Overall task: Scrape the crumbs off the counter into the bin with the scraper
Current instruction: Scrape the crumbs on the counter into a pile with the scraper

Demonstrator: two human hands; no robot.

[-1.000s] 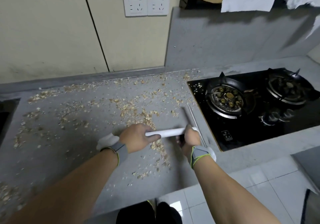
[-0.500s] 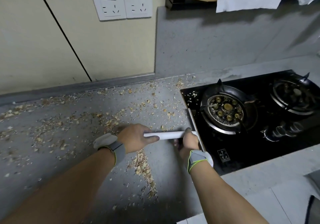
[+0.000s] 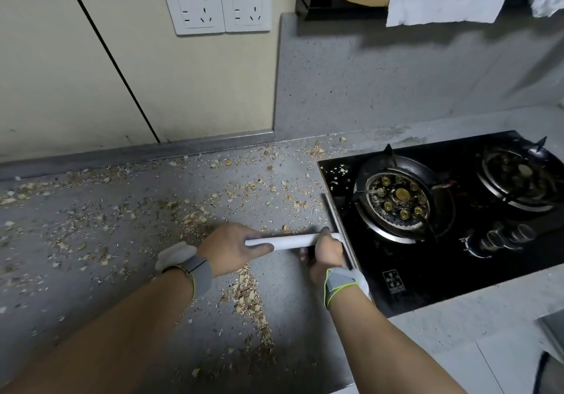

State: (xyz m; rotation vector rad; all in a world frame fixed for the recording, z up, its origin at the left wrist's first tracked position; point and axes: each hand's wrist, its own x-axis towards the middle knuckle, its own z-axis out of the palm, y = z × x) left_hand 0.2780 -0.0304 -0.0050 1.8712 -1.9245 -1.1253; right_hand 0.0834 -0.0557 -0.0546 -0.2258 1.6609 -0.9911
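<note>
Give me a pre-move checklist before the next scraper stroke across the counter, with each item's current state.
1. Both hands on the scraper handle: ok, left hand at the end, right hand near the blade.
2. Scraper blade lined up along the hob edge: ok.
3. Blade flat on the counter: cannot tell.
4. Crumbs left to sweep: not ok, still scattered widely, with a line near the front edge.
5. Crumbs on the hob glass: not ok, some lie on its back left corner.
6. Bin position: cannot tell, not in view.
</note>
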